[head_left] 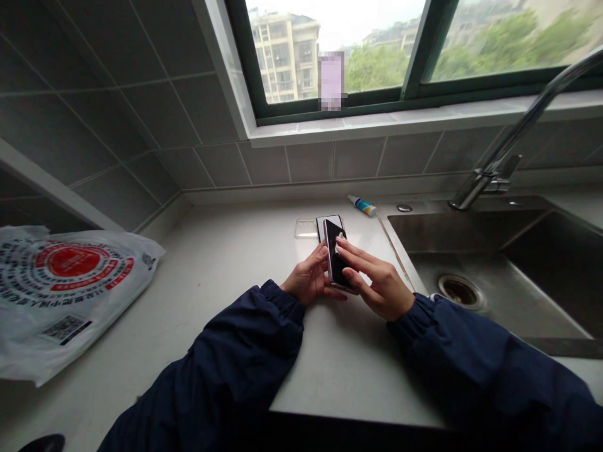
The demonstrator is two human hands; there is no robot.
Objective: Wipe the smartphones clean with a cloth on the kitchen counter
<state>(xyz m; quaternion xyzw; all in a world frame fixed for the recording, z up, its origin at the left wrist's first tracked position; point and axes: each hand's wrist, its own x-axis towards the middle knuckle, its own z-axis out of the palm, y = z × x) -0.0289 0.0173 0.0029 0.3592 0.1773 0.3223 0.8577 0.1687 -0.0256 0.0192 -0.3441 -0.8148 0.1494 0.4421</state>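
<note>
My left hand (306, 276) is closed around a smartphone (333, 263), holding it tilted above the counter with its dark screen up. My right hand (379, 282) lies over the screen, its fingers together and pressing a small white wad (338, 241), tissue-like, against the glass near the top. Most of the wad is hidden under the fingertips. Just behind the phone, a flat rectangle (328, 221) with a black border and pale middle lies on the counter. A clear phone case (306, 229) sits to its left, partly beside it.
A blue and white tube (364, 205) lies near the sink (485, 270), which is on the right beneath a chrome faucet (475, 185). On the left rests a white plastic bag (108, 301) with red print. A window (377, 116) stands behind the pale counter (226, 251).
</note>
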